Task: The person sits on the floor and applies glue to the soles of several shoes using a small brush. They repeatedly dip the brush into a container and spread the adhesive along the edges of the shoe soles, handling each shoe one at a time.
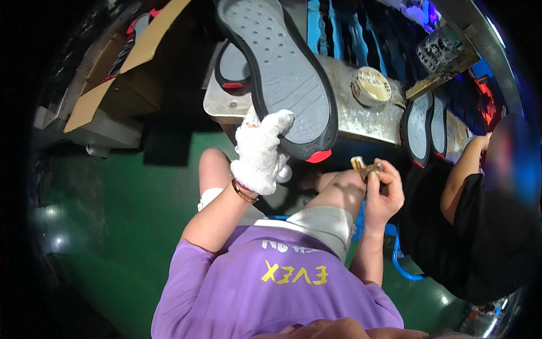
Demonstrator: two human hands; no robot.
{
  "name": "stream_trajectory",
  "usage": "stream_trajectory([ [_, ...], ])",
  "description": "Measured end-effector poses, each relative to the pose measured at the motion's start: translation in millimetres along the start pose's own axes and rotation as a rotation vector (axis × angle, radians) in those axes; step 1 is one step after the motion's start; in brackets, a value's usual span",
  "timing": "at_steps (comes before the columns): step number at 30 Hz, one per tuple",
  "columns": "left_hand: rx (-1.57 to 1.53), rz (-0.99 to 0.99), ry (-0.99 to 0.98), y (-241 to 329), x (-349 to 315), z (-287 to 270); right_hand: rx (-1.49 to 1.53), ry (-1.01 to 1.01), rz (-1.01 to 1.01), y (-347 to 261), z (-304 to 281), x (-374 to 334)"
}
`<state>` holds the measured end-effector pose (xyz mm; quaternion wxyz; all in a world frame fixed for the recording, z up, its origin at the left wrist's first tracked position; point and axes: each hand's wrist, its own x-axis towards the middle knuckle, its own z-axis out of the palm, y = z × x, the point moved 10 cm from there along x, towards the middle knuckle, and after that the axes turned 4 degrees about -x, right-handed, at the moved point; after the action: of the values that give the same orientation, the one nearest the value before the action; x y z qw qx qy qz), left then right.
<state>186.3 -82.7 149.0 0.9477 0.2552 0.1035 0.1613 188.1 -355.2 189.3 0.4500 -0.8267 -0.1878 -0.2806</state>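
Observation:
My left hand [259,152], in a white knitted glove, grips a shoe sole [296,85] near its red-tipped end. The sole has a grey inner face and a black rim, and it is held tilted above the front edge of the bench. My bare right hand [387,192] pinches a small brush [358,164] with a pale tip, to the right of the sole and apart from it. Behind the held sole lies another grey and black sole [232,63] with a red patch, partly hidden.
On the metal bench [361,121] stands a round tub [371,86] of cream-coloured stuff. Two more soles [419,127] lean farther right, beside a co-worker in black [463,243]. An open cardboard box [90,107] stands left. A blue stool [398,260] is under me.

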Motion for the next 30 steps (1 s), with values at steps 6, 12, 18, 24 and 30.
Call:
stream_trajectory([
  [6,-0.01,-0.076,0.105,16,47,-8,0.0,-0.126,0.094,28,26,-42],
  [12,-0.217,-0.54,0.045,-4,49,21,0.113,-0.244,0.29,48,52,-80],
  [18,-0.173,-0.578,0.068,-8,51,22,0.12,-0.196,0.221,66,56,-98],
  [24,-0.14,-0.501,0.057,-12,61,2,0.105,-0.222,0.304,92,66,-117],
  [30,0.127,-0.256,-0.14,-13,33,-4,0.094,-0.267,0.364,113,87,-147],
])
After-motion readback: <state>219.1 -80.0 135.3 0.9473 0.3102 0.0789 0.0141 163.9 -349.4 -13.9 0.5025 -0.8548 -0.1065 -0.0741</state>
